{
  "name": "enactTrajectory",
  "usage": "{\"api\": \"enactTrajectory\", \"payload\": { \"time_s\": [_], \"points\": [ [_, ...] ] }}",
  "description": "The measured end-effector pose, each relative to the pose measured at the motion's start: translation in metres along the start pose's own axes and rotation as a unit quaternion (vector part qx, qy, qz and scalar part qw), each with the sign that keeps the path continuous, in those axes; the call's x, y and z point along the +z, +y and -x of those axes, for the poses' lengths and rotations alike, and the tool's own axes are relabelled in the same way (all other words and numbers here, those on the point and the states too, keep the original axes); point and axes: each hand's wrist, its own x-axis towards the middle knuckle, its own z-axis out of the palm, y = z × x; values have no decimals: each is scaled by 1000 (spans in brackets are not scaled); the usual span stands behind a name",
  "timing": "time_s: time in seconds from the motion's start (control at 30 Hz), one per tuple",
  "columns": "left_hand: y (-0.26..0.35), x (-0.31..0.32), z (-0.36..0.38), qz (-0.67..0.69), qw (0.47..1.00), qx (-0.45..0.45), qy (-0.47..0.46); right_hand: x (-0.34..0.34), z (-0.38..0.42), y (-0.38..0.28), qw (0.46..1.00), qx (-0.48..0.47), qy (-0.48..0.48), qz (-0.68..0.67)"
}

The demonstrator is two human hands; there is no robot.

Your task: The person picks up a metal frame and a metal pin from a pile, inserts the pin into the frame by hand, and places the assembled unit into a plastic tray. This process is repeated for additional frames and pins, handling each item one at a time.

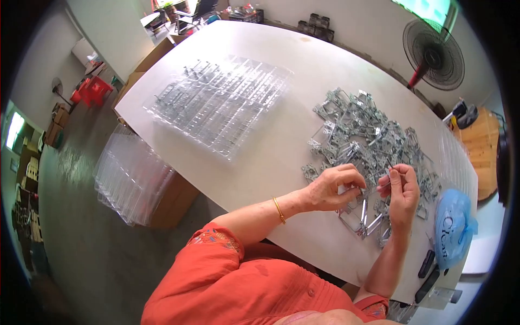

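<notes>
Clear tray (pixel 219 103) probably clear of metal brackets (pixel 368 135).

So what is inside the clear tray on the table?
The clear tray holds rows of small metal parts, mostly at its far left end. The near rows look empty, but glare hides detail. The table under it shows through.

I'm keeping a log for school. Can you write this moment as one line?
left hand: pinching metal part | right hand: pinching thin piece | parts pile: behind hands | clear tray: far left on table
</notes>
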Motion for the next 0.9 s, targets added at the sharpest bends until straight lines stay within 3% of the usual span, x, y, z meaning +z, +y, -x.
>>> {"api": "enactTrajectory", "payload": {
  "time_s": [0.43, 0.6, 0.67, 0.8, 0.87, 0.9],
  "points": [
    [39, -4, -1, -26, 997, -30, -59, -2, 3, -17, 1000, -4, -8, -11],
    [47, -15, 9, -108, 991, 12, -76, 12, 4, -28, 1000, 6, -4, -15],
    [52, -25, 18, -186, 979, 15, -76, 21, 2, -30, 997, -12, 69, -9],
    [72, -69, 38, -252, 967, 42, -14, 41, 7, -36, 993, -42, 110, -21],
    [84, -102, 44, -278, 958, 54, 37, 55, 20, -24, 990, -138, -33, -7],
    [96, -122, 44, -311, 948, 53, 49, 67, 31, -22, 987, -126, -94, -38]
  ]
}}
